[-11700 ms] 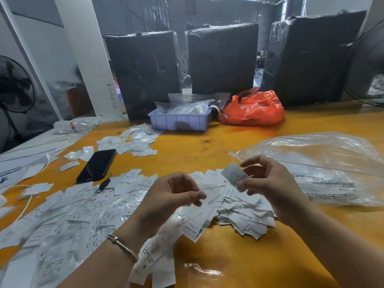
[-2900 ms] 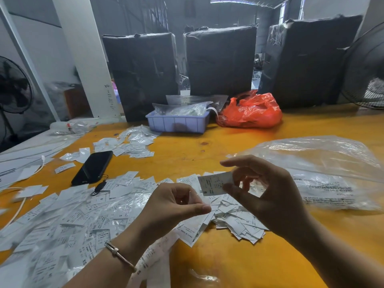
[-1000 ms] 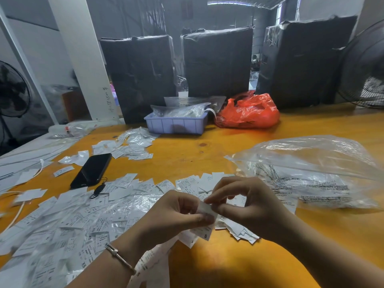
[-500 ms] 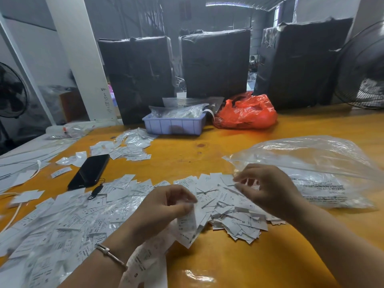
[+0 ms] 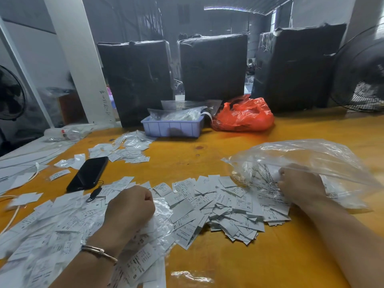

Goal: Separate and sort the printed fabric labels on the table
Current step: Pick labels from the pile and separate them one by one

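Loose white printed fabric labels (image 5: 226, 206) lie heaped at the table's middle, with sizes such as XL and S on them. A wider spread of labels (image 5: 52, 225) covers the near left. My left hand (image 5: 128, 210) rests knuckles-up on this spread, fingers curled, and a strip of joined labels (image 5: 137, 265) runs out beneath its wrist. My right hand (image 5: 301, 186) is at the mouth of a clear plastic bag (image 5: 307, 156) to the right of the heap. The film hides its bent fingertips.
A black phone (image 5: 89, 173) with a small tag lies left of centre on the orange table (image 5: 207, 159). Behind it is a smaller label pile (image 5: 128, 148). A blue tray (image 5: 172, 127), a red bag (image 5: 243, 115), black wrapped bundles (image 5: 135, 80) and a fan (image 5: 363, 75) line the back.
My right hand let go of the single label and moved right to the bag's mouth. My left hand sank onto the labels. The view shifted slightly.
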The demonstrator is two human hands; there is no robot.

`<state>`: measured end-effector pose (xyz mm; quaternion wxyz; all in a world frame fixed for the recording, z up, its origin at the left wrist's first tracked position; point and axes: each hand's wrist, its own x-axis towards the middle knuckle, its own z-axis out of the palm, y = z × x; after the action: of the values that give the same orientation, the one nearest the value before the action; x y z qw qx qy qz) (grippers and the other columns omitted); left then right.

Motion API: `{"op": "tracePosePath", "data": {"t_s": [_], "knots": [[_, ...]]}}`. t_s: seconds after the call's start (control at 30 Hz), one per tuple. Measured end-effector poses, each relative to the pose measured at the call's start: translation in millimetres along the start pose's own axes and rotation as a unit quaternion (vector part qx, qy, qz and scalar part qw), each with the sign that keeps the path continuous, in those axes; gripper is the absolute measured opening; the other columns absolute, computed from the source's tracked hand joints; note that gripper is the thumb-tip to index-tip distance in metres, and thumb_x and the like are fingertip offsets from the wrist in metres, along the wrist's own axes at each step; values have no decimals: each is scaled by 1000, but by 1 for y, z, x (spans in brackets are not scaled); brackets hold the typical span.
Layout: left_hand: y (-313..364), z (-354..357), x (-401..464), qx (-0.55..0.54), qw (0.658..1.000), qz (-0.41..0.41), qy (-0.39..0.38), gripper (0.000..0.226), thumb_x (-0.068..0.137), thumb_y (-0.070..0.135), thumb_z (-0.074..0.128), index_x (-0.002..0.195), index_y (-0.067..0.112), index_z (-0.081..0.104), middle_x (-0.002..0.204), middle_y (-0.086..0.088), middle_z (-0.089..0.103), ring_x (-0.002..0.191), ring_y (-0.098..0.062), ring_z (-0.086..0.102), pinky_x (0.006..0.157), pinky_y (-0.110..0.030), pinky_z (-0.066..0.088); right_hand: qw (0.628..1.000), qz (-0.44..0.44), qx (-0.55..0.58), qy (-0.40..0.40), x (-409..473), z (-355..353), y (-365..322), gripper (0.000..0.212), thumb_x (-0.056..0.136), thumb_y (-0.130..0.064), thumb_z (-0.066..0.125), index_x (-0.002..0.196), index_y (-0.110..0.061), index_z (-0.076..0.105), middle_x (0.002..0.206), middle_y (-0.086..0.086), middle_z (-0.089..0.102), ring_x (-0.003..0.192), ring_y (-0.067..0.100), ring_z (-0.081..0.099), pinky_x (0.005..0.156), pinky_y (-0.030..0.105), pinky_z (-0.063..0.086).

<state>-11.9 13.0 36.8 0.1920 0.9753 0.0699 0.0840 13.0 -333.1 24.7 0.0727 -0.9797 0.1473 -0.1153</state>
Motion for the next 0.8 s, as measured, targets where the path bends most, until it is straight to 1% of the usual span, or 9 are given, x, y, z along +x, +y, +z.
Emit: {"op": "tracePosePath", "data": {"t_s": [0.13,0.2,0.27,0.33,0.43,0.5,0.57,0.7,0.8], "knots": [[6,1,-4,-11,999,34,40,29,75,2,49,62,25,62,75,17,55,73,-10,53,68,-31,41,999,0,-10,36,6,6,3,16,90,-15,54,86,-16,69,100,2,63,93,22,57,70,26,46],[8,3,-5,-29,997,48,45,28,78,4,51,65,27,61,85,17,51,90,-12,50,82,-36,44,997,22,54,54,8,6,4,18,87,-13,58,74,-16,70,89,3,65,77,20,56,56,23,39],[8,5,-5,-55,996,65,33,28,81,5,51,69,28,62,94,14,54,102,-11,47,91,-40,43,994,38,83,61,9,6,4,19,86,-14,60,70,-17,69,85,2,64,71,19,53,51,22,30],[8,8,-5,-84,993,80,18,29,81,5,51,69,29,62,96,15,56,104,-10,47,90,-38,41,993,29,85,75,9,6,3,21,87,-18,57,70,-16,69,84,3,64,71,21,53,52,23,33],[9,11,-6,-120,988,100,6,31,82,4,51,68,29,63,95,19,56,104,-7,47,84,-32,36,980,8,141,143,5,3,-1,21,88,-14,56,72,-11,70,80,7,64,65,26,59,60,30,48],[10,12,-6,-134,985,108,2,32,82,3,52,68,29,64,94,19,56,103,-6,47,82,-30,34,963,-16,170,209,1,0,-6,17,85,-8,59,71,-9,69,77,8,65,68,28,58,61,29,43],[11,13,-6,-146,982,120,4,31,82,3,53,68,28,64,93,17,59,101,-7,51,80,-30,36,943,-14,243,228,-4,-2,-12,14,84,-8,60,72,-9,66,78,9,65,73,26,55,61,31,40],[13,14,-8,-163,972,168,18,27,83,5,57,73,29,65,95,19,61,102,-3,53,84,-29,40,913,-12,393,108,-14,-3,-30,17,92,-15,55,78,-9,61,76,11,65,67,29,59,62,42,52],[16,18,-9,-196,954,226,-30,23,87,10,61,83,31,69,101,22,62,103,5,54,88,-23,44,848,-13,530,-18,-27,-10,-46,20,96,-11,52,79,-4,61,69,14,67,42,14,49,39,27,40]]}}
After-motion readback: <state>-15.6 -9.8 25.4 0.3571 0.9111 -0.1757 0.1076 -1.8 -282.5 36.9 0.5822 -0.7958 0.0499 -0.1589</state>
